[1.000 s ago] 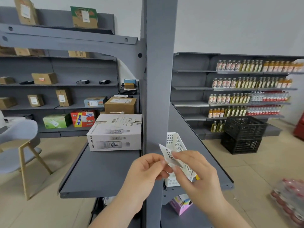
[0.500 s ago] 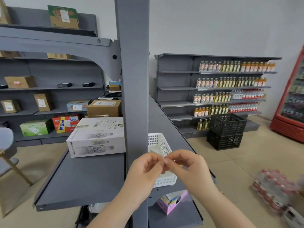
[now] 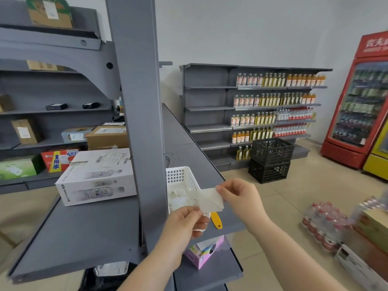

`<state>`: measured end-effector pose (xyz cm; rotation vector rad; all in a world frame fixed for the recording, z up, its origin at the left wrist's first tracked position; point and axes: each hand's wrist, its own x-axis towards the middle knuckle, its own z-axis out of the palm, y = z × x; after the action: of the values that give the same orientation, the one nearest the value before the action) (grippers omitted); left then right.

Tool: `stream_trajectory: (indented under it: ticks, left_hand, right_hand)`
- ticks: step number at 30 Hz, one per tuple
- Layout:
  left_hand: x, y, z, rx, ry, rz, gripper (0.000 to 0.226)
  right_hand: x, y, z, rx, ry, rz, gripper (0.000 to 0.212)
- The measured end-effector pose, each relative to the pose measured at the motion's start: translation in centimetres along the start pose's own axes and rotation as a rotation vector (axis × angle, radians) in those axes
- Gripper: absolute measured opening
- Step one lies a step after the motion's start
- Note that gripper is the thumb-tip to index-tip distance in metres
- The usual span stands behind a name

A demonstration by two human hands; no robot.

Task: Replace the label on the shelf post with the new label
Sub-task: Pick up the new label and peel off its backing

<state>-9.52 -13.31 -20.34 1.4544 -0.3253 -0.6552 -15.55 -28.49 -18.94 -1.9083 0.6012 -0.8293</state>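
1. The left hand (image 3: 184,223) is pinched shut on the lower left end of a pale paper piece, thumb and fingers closed on it; a small white scrap shows under its fingers.
2. The right hand (image 3: 239,198) pinches the upper right end of the same piece, the label sheet (image 3: 211,199). It looks as though the 2 hands are peeling the new label from its backing, but blur hides which layer is which.
3. The sheet stretches between the hands, its long axis running from lower left to upper right, held in the air over the front edge of the grey shelf (image 3: 210,162).
4. Just behind the sheet stands a white basket (image 3: 182,177) with paper bits inside; a yellow scraper (image 3: 216,221) lies on the shelf just below the sheet.
5. The shelf post (image 3: 142,122) rises upright to the left of both hands. The left hand is nearer, just beside its right edge. No old label shows on the visible face.
6. Judgement: the sticking move will go leftward and upward to the post, with the label turned to suit its vertical face.
7. Left of the post sits a white carton (image 3: 96,179).
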Motion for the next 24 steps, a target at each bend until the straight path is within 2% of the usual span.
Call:
stream_trajectory:
  ticks: [14, 24]
  left_hand:
    - [0.4, -2.1, -2.4, -0.044, 0.056, -0.127, 0.015]
    - [3.2, -2.6, -0.6, -0.193, 0.054, -0.2, 0.009]
  right_hand:
    - [3.1, 0.3, -1.7, -0.135, 0.075, -0.052, 0.011]
    - [3.6, 1.1, -3.1, -0.074, 0.148, -0.033, 0.011]
